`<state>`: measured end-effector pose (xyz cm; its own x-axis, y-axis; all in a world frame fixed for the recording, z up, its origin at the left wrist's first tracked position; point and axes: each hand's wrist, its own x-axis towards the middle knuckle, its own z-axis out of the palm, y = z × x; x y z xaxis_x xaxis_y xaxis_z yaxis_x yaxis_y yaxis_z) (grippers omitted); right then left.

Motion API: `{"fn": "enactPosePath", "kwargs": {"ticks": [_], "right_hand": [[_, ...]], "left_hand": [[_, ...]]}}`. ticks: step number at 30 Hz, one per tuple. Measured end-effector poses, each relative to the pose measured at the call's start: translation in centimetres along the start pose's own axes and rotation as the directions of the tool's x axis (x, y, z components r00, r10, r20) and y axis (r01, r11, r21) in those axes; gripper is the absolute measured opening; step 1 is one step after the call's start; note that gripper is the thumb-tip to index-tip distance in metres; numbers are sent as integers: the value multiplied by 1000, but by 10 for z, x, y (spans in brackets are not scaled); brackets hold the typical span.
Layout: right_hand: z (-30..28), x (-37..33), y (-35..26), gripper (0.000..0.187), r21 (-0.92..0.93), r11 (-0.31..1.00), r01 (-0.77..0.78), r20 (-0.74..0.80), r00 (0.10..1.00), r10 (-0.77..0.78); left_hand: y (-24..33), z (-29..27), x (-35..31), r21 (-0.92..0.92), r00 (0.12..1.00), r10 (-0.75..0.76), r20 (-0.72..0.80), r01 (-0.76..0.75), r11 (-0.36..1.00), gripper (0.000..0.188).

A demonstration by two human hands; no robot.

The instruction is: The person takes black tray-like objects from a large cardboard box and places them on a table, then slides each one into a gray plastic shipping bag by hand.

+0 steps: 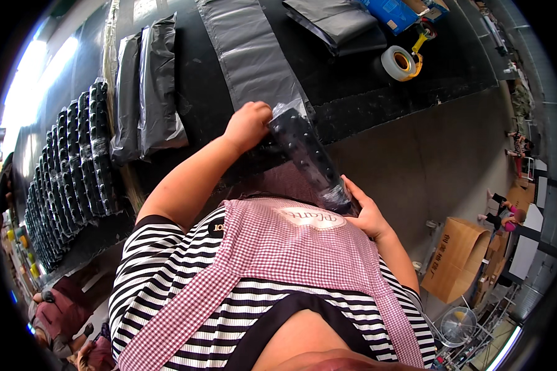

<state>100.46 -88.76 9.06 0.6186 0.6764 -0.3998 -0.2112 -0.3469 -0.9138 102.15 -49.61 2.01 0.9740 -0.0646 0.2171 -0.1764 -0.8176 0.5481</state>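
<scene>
A long dark packet (306,154) in clear plastic wrap, dotted with pale spots, slants between my hands in front of my apron. My right hand (368,213) grips its near lower end, with the thumb side along the wrap. Beside the packet's far end, my left hand (247,127) is closed with curled fingers; whether they pinch the wrap or the edge of a bag is hidden. Just beyond that end, a flat grey plastic bag (247,55) lies lengthwise on the black table (353,93), and the packet's tip overlaps its near end.
Two filled grey bags (158,86) lie to the left, beside a long row of dark wrapped packets (74,161). Folded grey bags (337,25), a tape dispenser (402,62) and a blue box (393,13) sit far right. A cardboard box (457,260) stands on the floor, right.
</scene>
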Motion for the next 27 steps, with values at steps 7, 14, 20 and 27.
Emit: {"fn": "enactPosePath", "kwargs": {"ticks": [7, 14, 20, 27], "right_hand": [[5, 23, -7, 98, -319, 947, 35, -23, 999, -44], [55, 147, -30, 97, -283, 936, 209, -119, 961, -251], [33, 229, -53, 36, -592, 802, 75, -208, 948, -242], [26, 354, -94, 26, -847, 515, 129, -141, 881, -452]], "left_hand": [[-8, -10, 8, -601, 948, -310, -66, 210, 771, 11], [-79, -50, 95, -402, 928, -337, -159, 250, 881, 18], [-77, -44, 88, -296, 860, -414, -298, 329, 897, 21], [-62, -19, 89, -36, 757, -371, -537, 419, 907, 9]]}}
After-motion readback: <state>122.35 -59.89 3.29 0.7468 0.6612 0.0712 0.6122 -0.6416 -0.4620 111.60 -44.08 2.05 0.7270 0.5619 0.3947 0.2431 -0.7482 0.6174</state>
